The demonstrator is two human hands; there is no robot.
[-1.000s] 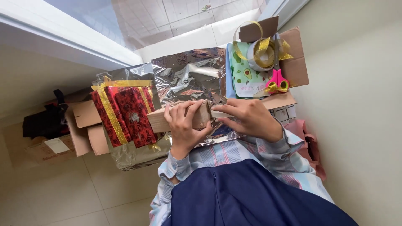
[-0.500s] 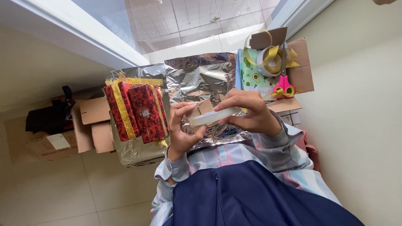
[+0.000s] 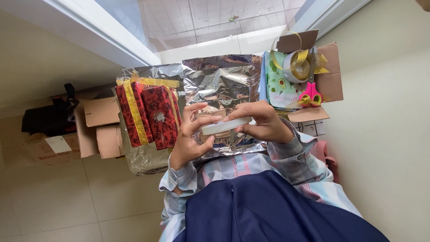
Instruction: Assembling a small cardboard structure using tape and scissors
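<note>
While over foil sheet (image 3: 224, 85), both hands' grip holds box (image 3: 226, 126).

I hold a small box (image 3: 225, 126) edge-on between my left hand (image 3: 190, 139) and right hand (image 3: 261, 121), above a crinkled silver sheet (image 3: 219, 83) spread over the surface. Just left of my left hand lie two red parcels (image 3: 150, 115), one banded with gold ribbon. To the right, pink scissors (image 3: 310, 95) and a ribbon roll (image 3: 298, 65) rest on an open carton (image 3: 332, 76). More cartons (image 3: 96, 125) stand on the floor at left.
</note>
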